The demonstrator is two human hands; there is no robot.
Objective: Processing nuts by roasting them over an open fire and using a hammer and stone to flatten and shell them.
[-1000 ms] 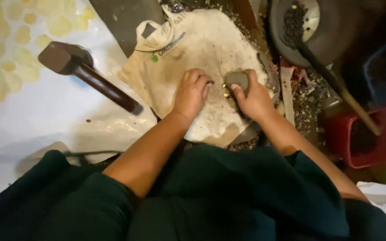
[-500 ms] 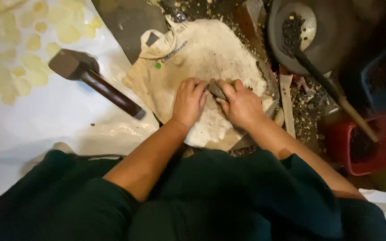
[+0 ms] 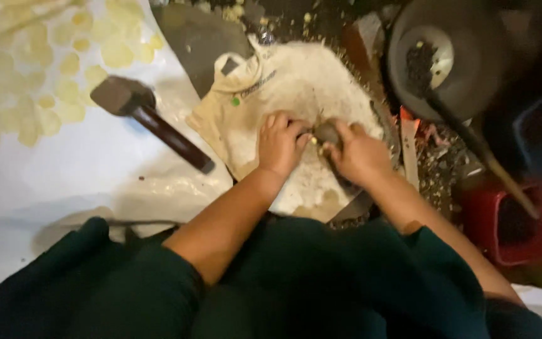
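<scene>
A small grey stone (image 3: pixel 327 132), rounded and dull, was held between the two hands near the middle of the scene, mostly covered by fingers so that its full shape could not be told. It was gripped from the right by the right hand (image 3: pixel 360 154), while the left hand (image 3: pixel 279 143) was pressed against it from the left. The stone was held just above a pale, flour-dusted cloth bag (image 3: pixel 265 103), which was spread flat and crumpled, its handle loop lying at the far left corner.
</scene>
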